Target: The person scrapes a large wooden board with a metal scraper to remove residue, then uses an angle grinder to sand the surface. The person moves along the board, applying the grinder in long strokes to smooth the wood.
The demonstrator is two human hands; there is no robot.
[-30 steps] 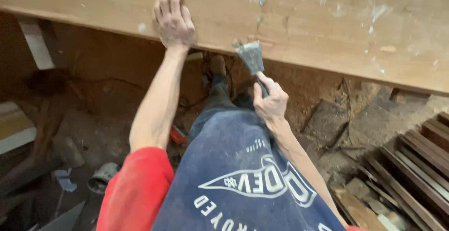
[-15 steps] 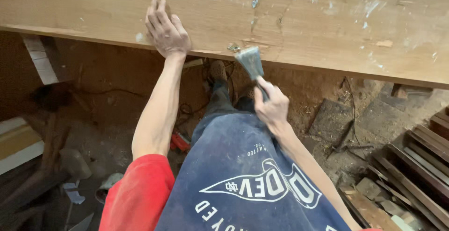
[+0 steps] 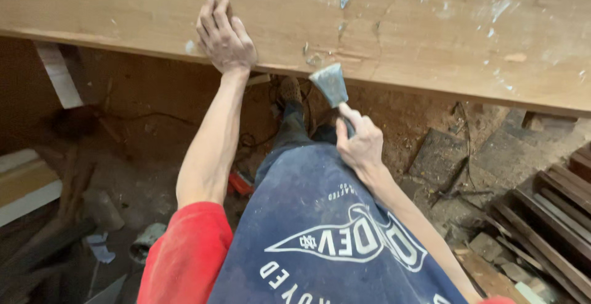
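A wide wooden board [image 3: 431, 27] with pale filler smears and cracks runs across the top of the view. My left hand [image 3: 224, 36] lies flat on it near its front edge, fingers together, holding nothing. My right hand [image 3: 359, 144] grips the handle of a putty knife [image 3: 330, 84]. The metal blade points up and its tip sits at the board's front edge, just below a cracked, patched spot. My blue shirt and red sleeve fill the lower middle.
Below the board is a dirt floor with cables and a red object [image 3: 239, 183]. Dark wooden slats [image 3: 542, 218] are stacked at the lower right. Pale planks [image 3: 24, 184] lie at the left, and a board support [image 3: 58, 73] stands upper left.
The putty knife blade slid down off the board's face to its front edge. My left hand stayed flat on the board; the view shifted slightly.
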